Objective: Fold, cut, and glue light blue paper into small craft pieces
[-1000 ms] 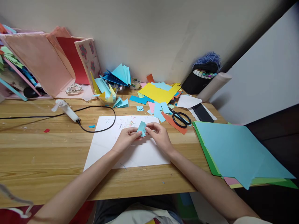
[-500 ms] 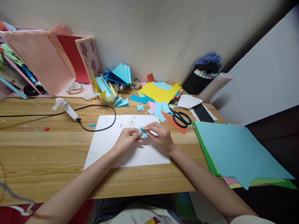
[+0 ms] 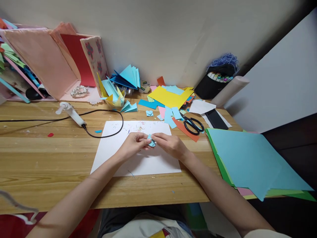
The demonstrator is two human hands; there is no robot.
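Between my two hands is a small folded piece of light blue paper [image 3: 151, 142], partly covered by fingers. My left hand [image 3: 137, 144] pinches it from the left, thumb on top. From the right, my right hand [image 3: 170, 144] has its fingers pressed together at the paper's upper edge. Both hands are just above a white sheet [image 3: 115, 168] with coloured marks near its far edge. Beyond them a small blue paper heart [image 3: 149, 113] lies on the wood.
Black-handled scissors [image 3: 192, 125], an orange strip [image 3: 184, 130] and yellow paper [image 3: 170, 98] lie among scraps ahead. Left is a white glue gun [image 3: 71, 114] with a black cord. Large blue sheets [image 3: 252, 162] are stacked at right. A pink box [image 3: 44, 59] stands at back left.
My right fingers have come down flatter over the folded blue paper, whose raised flap is now pressed lower. My left hand keeps its pinch. The view has shifted slightly.
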